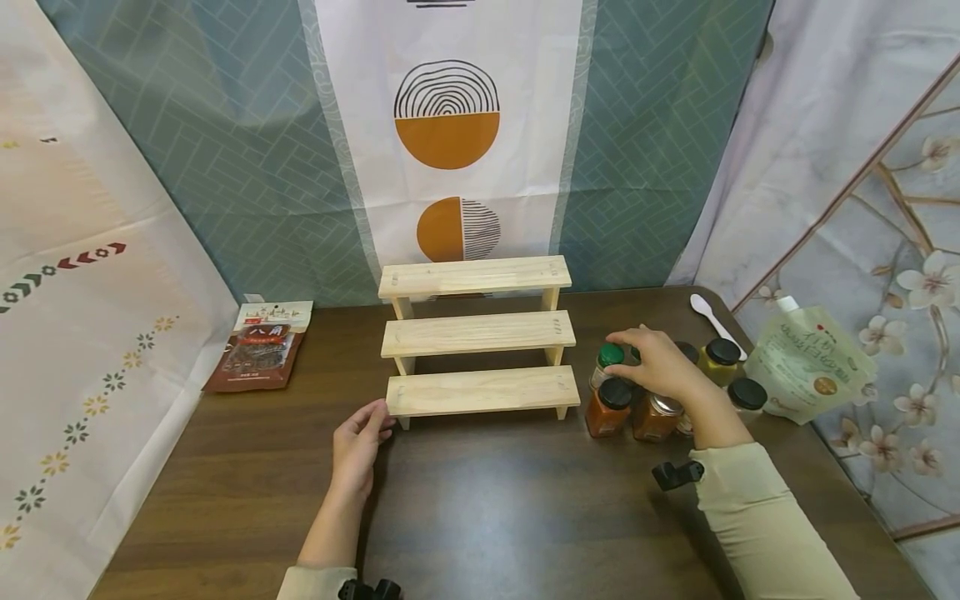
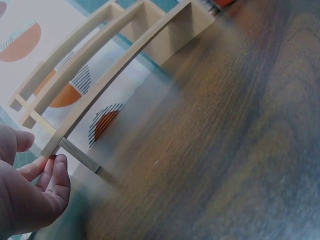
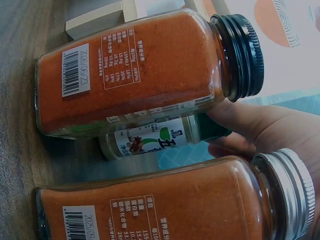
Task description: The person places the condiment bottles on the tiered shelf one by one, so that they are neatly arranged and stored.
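Note:
Three wooden tiers make up a small step rack (image 1: 480,333) on the table. My left hand (image 1: 356,446) holds the left end of its lowest plank (image 2: 90,105), fingertips at the corner. To the rack's right, my right hand (image 1: 656,362) pinches the green cap of a small spice jar (image 1: 611,357) between thumb and fingers. In the right wrist view this jar (image 3: 150,137) stands behind two larger jars of red-orange powder, one black-lidded (image 3: 130,70) and one silver-lidded (image 3: 150,205). My right hand and forearm partly hide other jars.
More black-lidded jars (image 1: 722,358) stand right of my right hand, beside a white spoon (image 1: 712,317) and a pale green spouted pouch (image 1: 810,362). A brown spice packet (image 1: 258,350) lies at the table's far left. Patterned cloth hangs behind the table (image 1: 480,517).

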`<state>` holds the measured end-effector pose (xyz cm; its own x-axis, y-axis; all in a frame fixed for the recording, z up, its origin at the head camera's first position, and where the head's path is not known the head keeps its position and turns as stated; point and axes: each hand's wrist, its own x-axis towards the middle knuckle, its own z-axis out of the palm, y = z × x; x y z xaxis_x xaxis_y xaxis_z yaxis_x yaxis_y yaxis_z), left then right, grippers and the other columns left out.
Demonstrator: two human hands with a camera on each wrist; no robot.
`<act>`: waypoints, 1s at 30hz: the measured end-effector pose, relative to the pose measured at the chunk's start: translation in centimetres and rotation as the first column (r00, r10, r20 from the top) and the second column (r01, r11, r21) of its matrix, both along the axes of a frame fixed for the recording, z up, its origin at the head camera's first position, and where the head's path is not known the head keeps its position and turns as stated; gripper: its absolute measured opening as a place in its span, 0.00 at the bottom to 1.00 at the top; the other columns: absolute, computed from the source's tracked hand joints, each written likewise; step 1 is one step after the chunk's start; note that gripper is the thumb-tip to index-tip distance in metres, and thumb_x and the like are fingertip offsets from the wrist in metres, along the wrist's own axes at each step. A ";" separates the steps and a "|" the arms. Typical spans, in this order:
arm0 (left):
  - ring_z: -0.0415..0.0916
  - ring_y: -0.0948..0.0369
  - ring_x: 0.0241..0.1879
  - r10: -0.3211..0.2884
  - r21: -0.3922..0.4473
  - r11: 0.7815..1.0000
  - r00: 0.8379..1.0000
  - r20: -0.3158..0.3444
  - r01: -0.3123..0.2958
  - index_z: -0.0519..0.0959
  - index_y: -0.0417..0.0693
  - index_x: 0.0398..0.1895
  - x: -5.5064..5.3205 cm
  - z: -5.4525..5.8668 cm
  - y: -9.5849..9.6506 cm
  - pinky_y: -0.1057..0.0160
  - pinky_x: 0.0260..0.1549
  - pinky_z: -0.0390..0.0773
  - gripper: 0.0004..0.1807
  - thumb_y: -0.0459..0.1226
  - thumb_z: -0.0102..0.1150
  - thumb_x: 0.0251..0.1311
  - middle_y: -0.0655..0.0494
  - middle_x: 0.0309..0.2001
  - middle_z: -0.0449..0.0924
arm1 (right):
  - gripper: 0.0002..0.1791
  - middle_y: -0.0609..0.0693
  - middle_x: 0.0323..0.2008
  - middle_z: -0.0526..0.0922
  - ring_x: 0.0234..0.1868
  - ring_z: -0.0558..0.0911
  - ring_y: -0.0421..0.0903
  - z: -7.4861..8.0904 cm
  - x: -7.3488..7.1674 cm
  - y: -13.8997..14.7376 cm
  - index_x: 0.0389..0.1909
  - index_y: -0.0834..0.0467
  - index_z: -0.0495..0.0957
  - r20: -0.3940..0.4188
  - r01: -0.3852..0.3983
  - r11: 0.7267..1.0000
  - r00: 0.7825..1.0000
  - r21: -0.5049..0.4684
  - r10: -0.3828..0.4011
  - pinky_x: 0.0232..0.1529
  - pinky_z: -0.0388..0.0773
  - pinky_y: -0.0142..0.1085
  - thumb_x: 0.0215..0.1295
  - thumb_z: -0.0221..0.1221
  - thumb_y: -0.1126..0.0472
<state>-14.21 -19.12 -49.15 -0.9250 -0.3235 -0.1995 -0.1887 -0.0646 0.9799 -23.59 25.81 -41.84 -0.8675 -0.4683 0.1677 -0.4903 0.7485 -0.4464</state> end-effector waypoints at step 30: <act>0.78 0.65 0.38 -0.008 0.015 1.000 0.998 -0.059 0.008 0.75 0.35 0.63 -1.4 -0.9 0.2 0.68 0.38 0.83 0.20 0.33 0.60 0.71 0.53 0.44 0.80 | 0.22 0.58 0.41 0.85 0.40 0.83 0.57 2.8 -0.4 -1.2 0.53 0.67 0.81 -0.342 0.067 0.959 0.926 -0.277 -0.163 0.41 0.79 0.53 0.59 0.72 0.63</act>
